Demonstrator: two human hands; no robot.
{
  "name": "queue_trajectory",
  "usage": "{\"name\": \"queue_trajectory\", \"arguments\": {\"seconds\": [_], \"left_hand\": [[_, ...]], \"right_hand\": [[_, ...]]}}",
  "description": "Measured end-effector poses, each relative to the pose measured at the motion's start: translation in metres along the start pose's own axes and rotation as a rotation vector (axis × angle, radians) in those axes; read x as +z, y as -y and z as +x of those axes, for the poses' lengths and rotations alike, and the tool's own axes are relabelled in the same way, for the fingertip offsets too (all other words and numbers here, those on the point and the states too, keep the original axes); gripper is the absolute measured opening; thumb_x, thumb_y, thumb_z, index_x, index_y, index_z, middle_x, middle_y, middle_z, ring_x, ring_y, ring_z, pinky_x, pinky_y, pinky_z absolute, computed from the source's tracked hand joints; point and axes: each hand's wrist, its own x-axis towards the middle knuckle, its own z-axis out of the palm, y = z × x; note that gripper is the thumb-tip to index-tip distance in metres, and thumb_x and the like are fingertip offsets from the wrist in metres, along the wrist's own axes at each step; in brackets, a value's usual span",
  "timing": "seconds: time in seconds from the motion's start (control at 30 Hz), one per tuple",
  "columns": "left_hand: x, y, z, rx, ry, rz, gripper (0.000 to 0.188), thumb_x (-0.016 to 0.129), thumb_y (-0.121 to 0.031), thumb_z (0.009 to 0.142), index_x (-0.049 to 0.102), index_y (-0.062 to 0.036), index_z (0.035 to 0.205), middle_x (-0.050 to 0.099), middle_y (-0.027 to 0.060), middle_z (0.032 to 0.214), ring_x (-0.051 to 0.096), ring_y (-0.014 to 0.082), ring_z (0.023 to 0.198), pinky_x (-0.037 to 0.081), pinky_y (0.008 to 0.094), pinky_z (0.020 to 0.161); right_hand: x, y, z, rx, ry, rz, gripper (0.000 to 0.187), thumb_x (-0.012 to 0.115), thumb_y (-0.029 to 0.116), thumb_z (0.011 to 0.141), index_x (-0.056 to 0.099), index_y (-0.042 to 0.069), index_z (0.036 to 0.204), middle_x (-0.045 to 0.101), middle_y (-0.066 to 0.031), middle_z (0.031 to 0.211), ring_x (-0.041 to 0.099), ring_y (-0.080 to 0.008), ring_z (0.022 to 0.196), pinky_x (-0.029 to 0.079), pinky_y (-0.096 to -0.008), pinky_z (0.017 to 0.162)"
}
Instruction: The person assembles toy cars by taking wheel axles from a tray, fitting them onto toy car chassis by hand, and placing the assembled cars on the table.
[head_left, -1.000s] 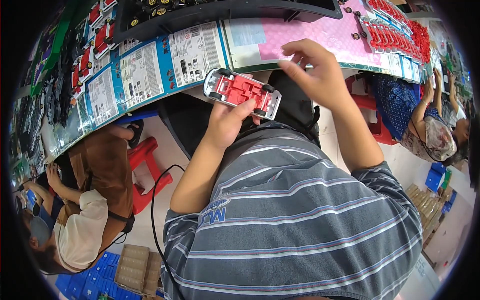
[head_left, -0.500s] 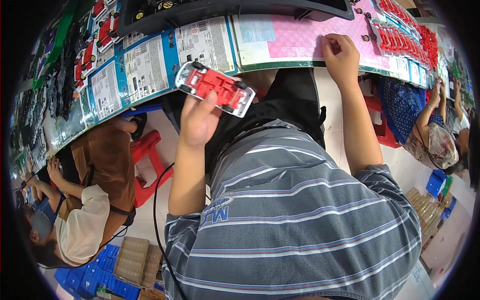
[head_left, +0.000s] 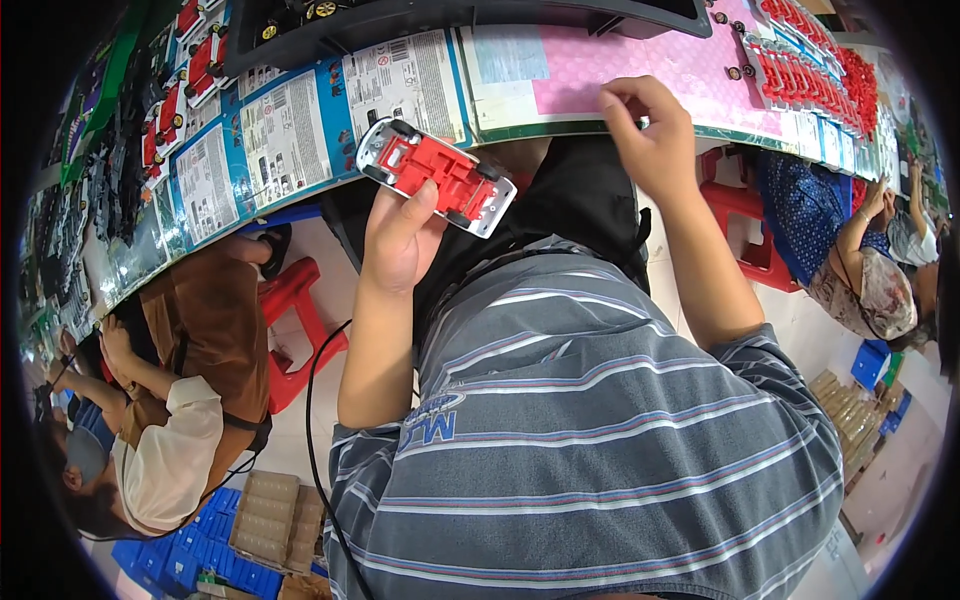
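Over my lap, just off the table's edge, my left hand (head_left: pixel 398 240) grips a toy car (head_left: pixel 436 172) with its underside up. The car has a white body, a red base plate and dark wheels at its corners; my thumb presses on the red base. To the right, above the table's edge, my right hand (head_left: pixel 655 140) is closed, thumb and forefinger curled toward each other. Anything between those fingertips is too small or hidden to make out. The right hand is apart from the car.
A black tray (head_left: pixel 470 14) with gold-hubbed wheels sits at the table's far side. Red-and-white toy car parts (head_left: pixel 800 75) stand in rows at right, small wheels (head_left: pixel 735 73) beside them. More red cars (head_left: pixel 170 115) lie at left. People sit on both sides on red stools (head_left: pixel 295 330).
My right hand has come left and slightly nearer, toward the car. The left hand and the car have barely shifted.
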Motion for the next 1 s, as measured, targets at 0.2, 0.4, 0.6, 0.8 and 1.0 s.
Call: {"name": "queue_trajectory", "arguments": {"seconds": [0.2, 0.4, 0.6, 0.8, 1.0], "left_hand": [[0.014, 0.013, 0.002, -0.023, 0.042, 0.242, 0.045, 0.063, -0.018, 0.099, 0.049, 0.0017, 0.137, 0.060, 0.0093, 0.127, 0.059, 0.0165, 0.114, 0.046, 0.0335, 0.101], [0.005, 0.039, -0.002, 0.120, 0.205, 0.362, 0.030, 0.066, -0.008, 0.094, 0.061, -0.0007, 0.123, 0.062, 0.0065, 0.124, 0.059, 0.0148, 0.111, 0.047, 0.0324, 0.095], [0.014, 0.026, -0.011, -0.004, -0.025, 0.113, 0.056, 0.062, -0.018, 0.099, 0.038, 0.0031, 0.144, 0.052, 0.0154, 0.140, 0.053, 0.0266, 0.129, 0.041, 0.0418, 0.109], [0.023, 0.014, -0.018, 0.116, -0.048, 0.193, 0.069, 0.062, -0.027, 0.099, 0.031, 0.0065, 0.150, 0.048, 0.0215, 0.143, 0.050, 0.0313, 0.132, 0.039, 0.0470, 0.113], [0.025, 0.024, -0.016, 0.173, -0.040, 0.259, 0.064, 0.059, -0.030, 0.101, 0.034, 0.0065, 0.147, 0.050, 0.0233, 0.140, 0.053, 0.0297, 0.128, 0.041, 0.0443, 0.110]], "right_hand": [[0.024, 0.072, -0.007, -0.246, 0.254, 0.187, 0.034, 0.079, 0.015, 0.082, 0.066, -0.001, 0.109, 0.064, -0.0105, 0.094, 0.062, -0.0202, 0.084, 0.051, -0.0300, 0.074], [0.050, 0.092, -0.006, -0.337, 0.322, 0.014, 0.053, 0.084, 0.021, 0.073, 0.063, -0.002, 0.116, 0.062, -0.0180, 0.105, 0.064, -0.0328, 0.088, 0.055, -0.0376, 0.078], [0.012, 0.094, -0.015, -0.299, 0.235, 0.170, 0.057, 0.086, 0.017, 0.070, 0.063, 0.000, 0.119, 0.064, -0.0130, 0.102, 0.064, -0.0237, 0.086, 0.053, -0.0321, 0.076], [0.000, 0.079, -0.046, -0.251, 0.318, 0.202, 0.063, 0.089, 0.011, 0.066, 0.061, 0.000, 0.122, 0.066, -0.0149, 0.109, 0.067, -0.0263, 0.093, 0.057, -0.0326, 0.080], [0.009, 0.075, -0.055, -0.233, 0.313, 0.215, 0.062, 0.087, 0.006, 0.066, 0.062, 0.002, 0.122, 0.062, -0.0145, 0.117, 0.064, -0.0290, 0.104, 0.059, -0.0340, 0.083]]}}
